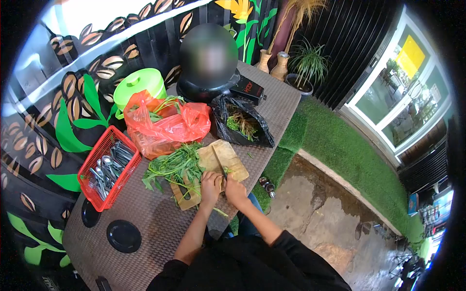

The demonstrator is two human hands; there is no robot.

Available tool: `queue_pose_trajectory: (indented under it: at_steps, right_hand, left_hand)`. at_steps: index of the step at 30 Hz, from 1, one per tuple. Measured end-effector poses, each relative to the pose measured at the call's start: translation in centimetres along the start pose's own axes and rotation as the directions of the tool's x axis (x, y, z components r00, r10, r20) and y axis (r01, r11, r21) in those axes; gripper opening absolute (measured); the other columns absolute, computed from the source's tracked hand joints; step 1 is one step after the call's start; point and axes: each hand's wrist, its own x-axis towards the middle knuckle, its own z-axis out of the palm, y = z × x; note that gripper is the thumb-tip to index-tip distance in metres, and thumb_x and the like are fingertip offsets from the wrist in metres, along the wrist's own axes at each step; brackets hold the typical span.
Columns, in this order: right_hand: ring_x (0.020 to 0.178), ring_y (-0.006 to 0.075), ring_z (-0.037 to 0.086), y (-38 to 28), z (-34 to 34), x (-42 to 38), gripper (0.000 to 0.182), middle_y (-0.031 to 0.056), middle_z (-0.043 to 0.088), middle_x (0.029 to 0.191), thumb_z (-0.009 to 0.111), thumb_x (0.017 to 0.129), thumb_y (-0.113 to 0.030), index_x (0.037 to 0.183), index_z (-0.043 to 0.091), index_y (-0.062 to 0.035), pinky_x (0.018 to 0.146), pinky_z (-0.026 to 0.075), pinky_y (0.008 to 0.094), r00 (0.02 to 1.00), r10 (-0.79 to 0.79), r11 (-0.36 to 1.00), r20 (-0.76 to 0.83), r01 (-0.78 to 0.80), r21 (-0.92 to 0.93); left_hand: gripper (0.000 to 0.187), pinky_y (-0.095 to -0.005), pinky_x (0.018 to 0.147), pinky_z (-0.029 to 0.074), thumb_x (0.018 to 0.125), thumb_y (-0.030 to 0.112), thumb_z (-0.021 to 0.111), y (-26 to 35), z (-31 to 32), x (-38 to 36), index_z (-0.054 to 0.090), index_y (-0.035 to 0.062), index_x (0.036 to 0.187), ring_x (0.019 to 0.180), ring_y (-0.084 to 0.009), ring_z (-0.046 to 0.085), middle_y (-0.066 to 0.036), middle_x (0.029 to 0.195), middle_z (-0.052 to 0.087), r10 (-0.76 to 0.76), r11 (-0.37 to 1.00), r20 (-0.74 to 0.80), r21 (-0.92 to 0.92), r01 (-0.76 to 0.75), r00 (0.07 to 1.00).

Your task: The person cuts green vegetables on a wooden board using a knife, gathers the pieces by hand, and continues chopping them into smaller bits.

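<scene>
- Head view: I have the leafy greens [180, 162] in a loose pile, leaves spilling over the left part of the cutting board [234, 156] and onto the worktop [162, 242], stems running under the hands.
- The left hand [210, 188] lies over the stems, fingers bent; its grip is closed down on the greens, though I cannot tell how tightly.
- The right hand [235, 190] has its grip wrapped round the handle of the knife [219, 160], just beside the left hand; the blade points away from the person, over the board.
- A few green bits [229, 169] lie on the board beside the blade.
- Just beyond the pile I see a red plastic bag [167, 130] with greens showing at its mouth, and next to it a black plastic bag [264, 135] holding roots and leaves.
- To the left, a red basket [122, 186] carries spoons and forks [111, 162]; two black dishes [124, 236] sit near it.
- Behind the red bag stands a green lidded pot [141, 87], and near that a black round appliance [206, 92], partly blurred.
- Past the worktop I see a potted plant [308, 63] and green turf [335, 138].
</scene>
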Motion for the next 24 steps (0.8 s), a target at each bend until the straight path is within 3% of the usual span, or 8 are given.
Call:
queue_pose_trajectory:
  at_steps: [2,6,8,11,16,19,24]
  right_hand:
    - [0.076,0.0434,0.062,0.0,-0.8,0.2,0.03,0.0274,0.062,0.079,0.041,0.091,-0.028,0.104,0.04,-0.0006,0.065,0.049,0.0514,1.0,-0.018,1.0,-0.005,0.018,0.016]
    - [0.076,0.0436,0.061,0.2,0.9,-1.7,0.031,0.0269,0.062,0.079,0.041,0.092,-0.028,0.105,0.04,-0.0004,0.065,0.049,0.0516,0.999,0.011,0.997,-0.039,-0.014,-0.074]
    - [0.075,0.0436,0.061,-0.3,1.4,-1.7,0.031,0.0266,0.062,0.077,0.041,0.092,-0.028,0.105,0.039,-0.0001,0.064,0.049,0.0511,0.998,0.066,0.998,-0.016,-0.066,-0.007]
    - [0.075,0.0438,0.061,-0.5,-0.3,-0.3,0.032,0.0271,0.061,0.078,0.041,0.092,-0.028,0.106,0.039,0.0004,0.064,0.049,0.0511,1.0,0.016,0.999,-0.017,-0.015,0.045]
    - [0.071,0.043,0.062,-0.7,0.3,-2.4,0.03,0.0258,0.062,0.075,0.041,0.092,-0.027,0.105,0.039,-0.0002,0.062,0.05,0.0502,0.999,0.009,1.0,-0.034,-0.009,0.014]
    - [0.067,0.0411,0.062,-0.8,1.2,-2.3,0.029,0.0231,0.062,0.071,0.043,0.091,-0.026,0.105,0.039,-0.0008,0.059,0.05,0.0488,0.998,0.052,0.997,-0.034,-0.054,-0.059]
    - [0.062,0.0378,0.063,0.1,1.3,-2.1,0.03,0.0205,0.063,0.066,0.044,0.091,-0.027,0.105,0.039,-0.0014,0.052,0.051,0.0464,0.995,-0.013,0.991,-0.101,0.0,-0.132]
  left_hand:
    - [0.01,-0.0381,0.079,0.041,0.079,0.005,0.057,0.0,0.1,-0.1,0.063,-0.002,0.081,0.086,-0.0299,0.051,-0.012,0.083,0.059,-0.014,1.0,-0.012,0.004,0.014,1.0]
    - [0.009,-0.0376,0.078,0.041,0.078,0.005,0.057,-0.6,0.4,0.0,0.063,-0.0016,0.079,0.085,-0.0295,0.052,-0.012,0.083,0.059,-0.031,1.0,-0.027,-0.002,0.031,0.999]
    - [0.009,-0.0376,0.078,0.041,0.078,0.004,0.058,-0.6,0.4,0.0,0.063,-0.0016,0.08,0.085,-0.0295,0.052,-0.012,0.083,0.059,-0.032,0.999,-0.023,-0.008,0.031,0.999]
    - [0.008,-0.0375,0.077,0.042,0.077,0.004,0.058,-0.1,0.2,-0.2,0.063,-0.0016,0.079,0.085,-0.0294,0.052,-0.012,0.083,0.059,-0.041,0.999,-0.026,0.0,0.041,0.999]
    - [0.008,-0.0374,0.078,0.042,0.076,0.003,0.059,-0.3,0.2,-0.1,0.064,-0.002,0.079,0.084,-0.0291,0.052,-0.012,0.083,0.06,-0.094,0.996,-0.032,-0.012,0.094,0.995]
    - [0.009,-0.0373,0.079,0.042,0.076,0.003,0.059,-0.1,0.1,0.1,0.065,-0.0018,0.08,0.086,-0.0285,0.051,-0.012,0.083,0.06,-0.072,0.997,-0.044,-0.025,0.071,0.996]
    - [0.011,-0.0371,0.079,0.042,0.076,0.003,0.059,0.2,0.2,-0.5,0.065,-0.002,0.084,0.089,-0.0281,0.05,-0.012,0.086,0.06,0.01,0.995,-0.023,0.103,-0.008,1.0]
